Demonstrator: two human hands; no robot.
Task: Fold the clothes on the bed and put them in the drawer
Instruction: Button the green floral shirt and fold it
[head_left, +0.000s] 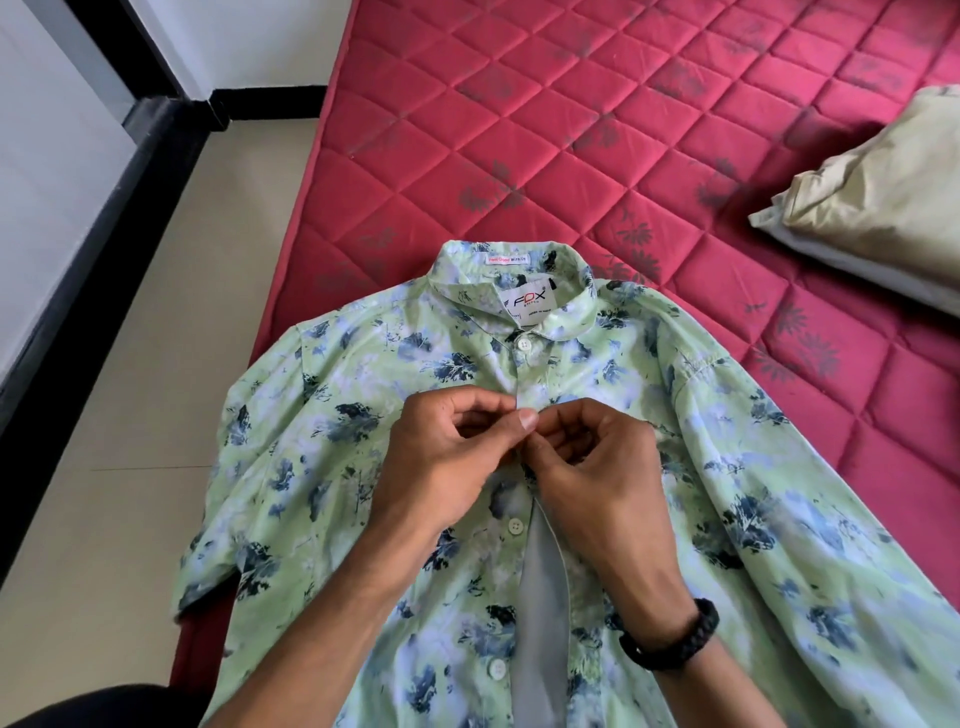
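Pinching placket of green floral shirt (363, 405) were your left hand (447, 457) and right hand (597, 467), fingers curled on fabric edges below collar. Shirt lay face-up on red bed (571, 130); beige pillow (883, 197) at 2 o'clock.

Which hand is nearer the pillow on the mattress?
Right. The right hand pinches the shirt placket on the pillow's side; the left hand pinches just beyond it, farther away.
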